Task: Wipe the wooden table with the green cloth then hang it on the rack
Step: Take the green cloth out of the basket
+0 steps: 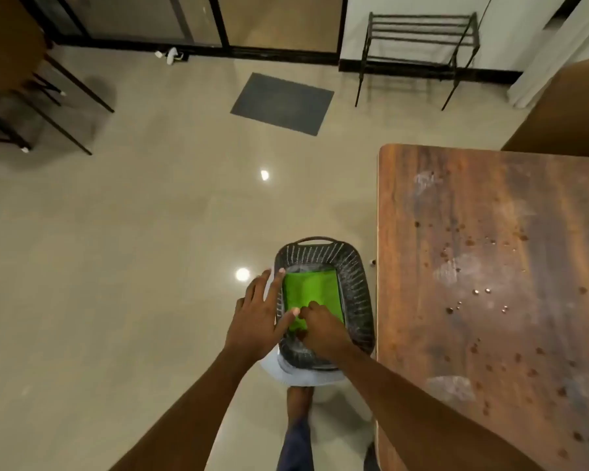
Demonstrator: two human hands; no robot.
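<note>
To do this step well, steady the basket (357,283) and lift the green cloth (312,294) out in one bunch, so no corner snags the woven wall. The cloth lies folded flat in the basket, left of the spotted wooden worktop (490,266). The right hand (320,326) curls onto the cloth's near edge, seemingly pinching it. The left hand (257,317) rests straight-fingered on the left rim.

The cloth (312,294) is plain bright green. The basket (356,287) is dark grey-black, its walls patterned with rows of small pale slots. The table (490,253) shows reddish-brown grain, streaked darker, with whitish smears and scattered dark spots. The floor (116,249) is glossy beige; the mat (283,103) plain dark grey; the rack (419,31) black.
</note>
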